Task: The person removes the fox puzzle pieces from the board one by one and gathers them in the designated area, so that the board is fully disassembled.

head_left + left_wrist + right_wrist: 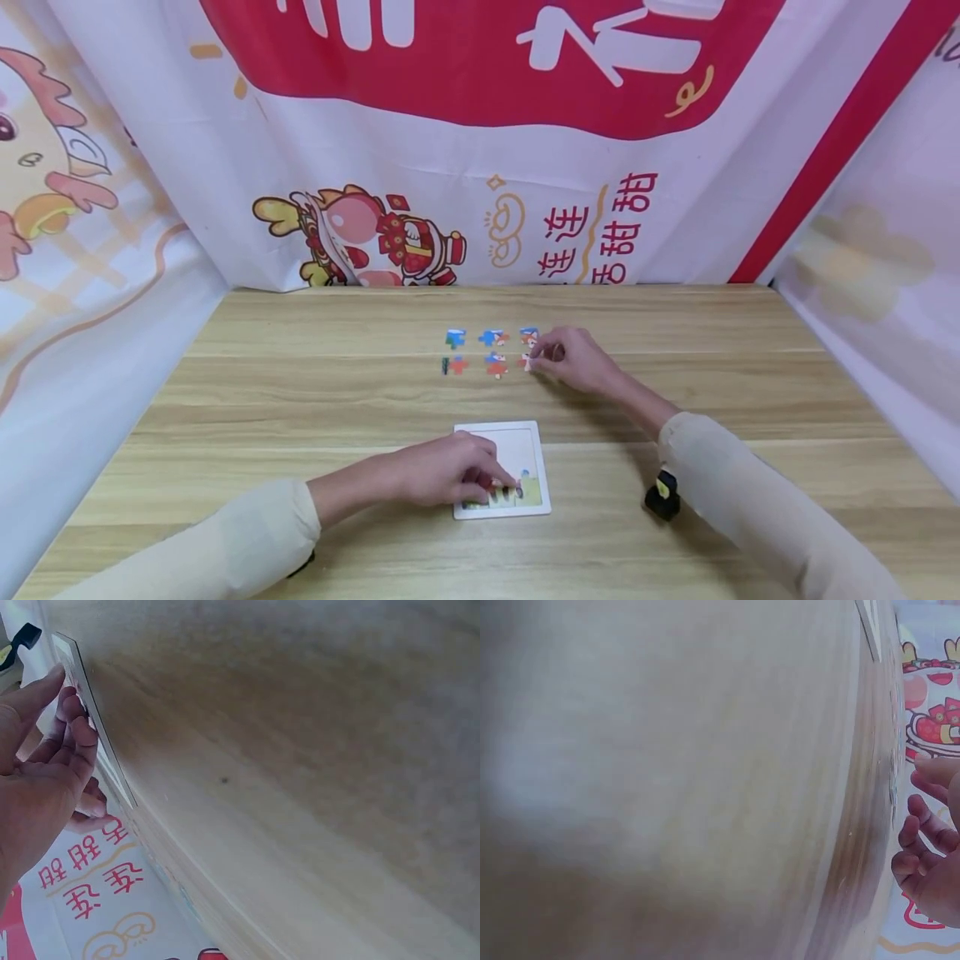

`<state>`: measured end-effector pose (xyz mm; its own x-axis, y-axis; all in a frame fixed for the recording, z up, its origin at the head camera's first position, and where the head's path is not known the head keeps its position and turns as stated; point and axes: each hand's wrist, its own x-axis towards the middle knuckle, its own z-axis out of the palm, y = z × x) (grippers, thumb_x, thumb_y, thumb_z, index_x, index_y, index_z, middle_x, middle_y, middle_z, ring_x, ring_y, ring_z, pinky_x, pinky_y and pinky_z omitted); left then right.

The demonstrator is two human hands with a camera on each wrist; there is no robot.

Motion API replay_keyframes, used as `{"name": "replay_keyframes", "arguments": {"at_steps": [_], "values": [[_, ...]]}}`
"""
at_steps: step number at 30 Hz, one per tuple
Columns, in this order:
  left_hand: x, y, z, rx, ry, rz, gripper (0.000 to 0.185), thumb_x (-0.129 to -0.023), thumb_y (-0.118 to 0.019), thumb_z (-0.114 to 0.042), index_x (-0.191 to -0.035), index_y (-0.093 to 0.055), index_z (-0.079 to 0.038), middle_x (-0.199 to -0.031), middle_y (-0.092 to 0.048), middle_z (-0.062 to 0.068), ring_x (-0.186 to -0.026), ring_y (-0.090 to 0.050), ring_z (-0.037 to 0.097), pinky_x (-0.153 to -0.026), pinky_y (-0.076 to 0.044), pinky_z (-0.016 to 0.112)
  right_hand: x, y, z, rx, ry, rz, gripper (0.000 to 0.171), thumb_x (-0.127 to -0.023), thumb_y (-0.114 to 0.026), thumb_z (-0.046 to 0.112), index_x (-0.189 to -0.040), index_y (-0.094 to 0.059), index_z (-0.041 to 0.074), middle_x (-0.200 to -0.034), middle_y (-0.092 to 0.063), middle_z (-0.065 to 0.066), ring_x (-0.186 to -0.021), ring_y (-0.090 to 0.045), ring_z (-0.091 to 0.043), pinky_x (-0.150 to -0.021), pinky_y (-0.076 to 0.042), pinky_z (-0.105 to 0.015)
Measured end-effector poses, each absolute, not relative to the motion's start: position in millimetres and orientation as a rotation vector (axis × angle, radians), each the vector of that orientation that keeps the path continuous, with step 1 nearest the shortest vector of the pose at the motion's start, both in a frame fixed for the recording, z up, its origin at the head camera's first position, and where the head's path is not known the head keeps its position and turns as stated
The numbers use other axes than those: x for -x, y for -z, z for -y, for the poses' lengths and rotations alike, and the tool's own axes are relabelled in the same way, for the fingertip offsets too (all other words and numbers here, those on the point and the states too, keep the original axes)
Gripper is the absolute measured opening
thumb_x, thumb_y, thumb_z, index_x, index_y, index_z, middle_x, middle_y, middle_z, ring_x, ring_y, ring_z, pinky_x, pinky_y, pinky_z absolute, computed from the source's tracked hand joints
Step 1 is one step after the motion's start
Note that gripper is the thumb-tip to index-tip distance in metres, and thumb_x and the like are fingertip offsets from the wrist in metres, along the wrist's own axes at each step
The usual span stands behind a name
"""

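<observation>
My left hand [450, 471] lies over the left side of a white-framed puzzle tray [545, 500], its index finger stretched onto the joined puzzle pieces [529, 490] along the tray's bottom. In the left wrist view that hand [52, 742] is at the tray's edge [105, 735], thumb extended and other fingers bent. Farther back, my right hand [576, 360] has thumb and index fingertips right at a puzzle piece [526, 363], the rightmost of the near row; whether they pinch it I cannot tell. The right wrist view shows this hand [934, 847] with fingers bent.
Several loose pieces lie in two rows behind the tray, among them a blue and green one [455, 337] and a red one [457, 365]. Printed cloth [480, 150] hangs at the back and sides of the wooden table [337, 375]. A black wrist device [662, 497] hangs by the right sleeve.
</observation>
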<state>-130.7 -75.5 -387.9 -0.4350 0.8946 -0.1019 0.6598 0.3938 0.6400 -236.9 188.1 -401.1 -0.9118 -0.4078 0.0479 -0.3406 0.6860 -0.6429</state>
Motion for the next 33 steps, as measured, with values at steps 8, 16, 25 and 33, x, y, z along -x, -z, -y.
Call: {"name": "replay_keyframes", "arguments": {"at_steps": [8,16,25,33], "values": [[133.7,383.9,79.2,-1.259,-0.812,-2.323,0.025,-0.093,-0.077,-0.009,-0.118,-0.077,-0.005,-0.086,-0.061,-0.011,-0.077,-0.051,-0.002,-0.072,-0.050,0.018,216.8,397.7,-196.9,0.730,1.128,-2.718,0.013,-0.094,-0.075,0.005,-0.105,-0.078,0.002,-0.088,-0.071,-0.003,-0.078,-0.060,-0.016,-0.069,-0.052,-0.026],[132.8,387.1,83.8,-1.268,-0.818,-2.362,0.021,-0.090,-0.078,-0.004,-0.111,-0.077,-0.001,-0.086,-0.062,-0.006,-0.077,-0.053,0.001,-0.071,-0.050,0.018,191.7,388.9,-198.2,0.769,1.146,-2.619,0.011,-0.095,-0.074,0.004,-0.105,-0.077,0.004,-0.089,-0.070,0.000,-0.082,-0.061,-0.017,-0.071,-0.054,-0.028],[129.0,388.0,91.2,-1.201,-0.826,-2.434,0.017,-0.088,-0.079,-0.002,-0.104,-0.078,-0.001,-0.084,-0.061,-0.005,-0.075,-0.052,0.002,-0.069,-0.050,0.018,160.9,388.8,-192.5,0.897,1.160,-2.534,0.010,-0.093,-0.076,0.006,-0.103,-0.078,0.006,-0.088,-0.071,0.005,-0.077,-0.059,-0.012,-0.067,-0.053,-0.026],[128.4,389.2,94.9,-1.201,-0.819,-2.449,0.020,-0.087,-0.082,-0.005,-0.106,-0.079,-0.002,-0.086,-0.062,-0.005,-0.073,-0.052,0.004,-0.066,-0.048,0.019,136.7,393.3,-183.4,0.996,1.164,-2.453,0.013,-0.090,-0.079,0.003,-0.103,-0.078,0.006,-0.086,-0.067,0.005,-0.072,-0.055,-0.011,-0.063,-0.049,-0.023]]}}
